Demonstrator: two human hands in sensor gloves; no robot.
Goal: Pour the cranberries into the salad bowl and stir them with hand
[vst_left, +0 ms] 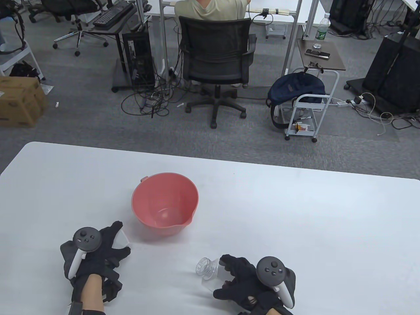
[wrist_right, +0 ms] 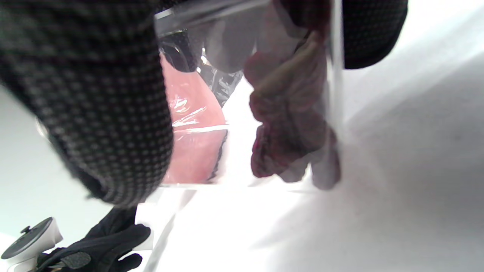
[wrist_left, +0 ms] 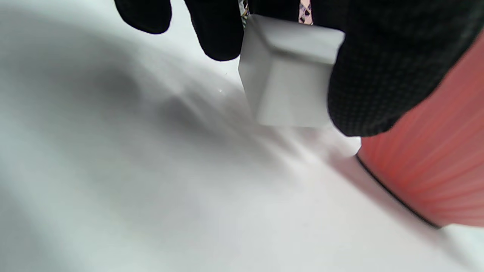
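An empty pink salad bowl (vst_left: 147, 203) stands on the white table, left of centre. My left hand (vst_left: 113, 241) rests just left of the bowl and pinches a white square lid (vst_left: 124, 239), seen close up in the left wrist view as the lid (wrist_left: 291, 75) beside the bowl's ribbed wall (wrist_left: 435, 170). My right hand (vst_left: 226, 275) grips a clear jar (vst_left: 210, 270) near the table's front edge; the jar lies tilted with its open mouth pointing up-left toward the bowl. Dark red cranberries (wrist_right: 287, 124) show through the jar wall in the right wrist view.
The table's far edge (vst_left: 229, 160) borders grey carpet. Beyond it a person sits in a black office chair (vst_left: 216, 59) at a desk. A cardboard box (vst_left: 19, 101) and a white cart (vst_left: 308, 108) stand on the floor.
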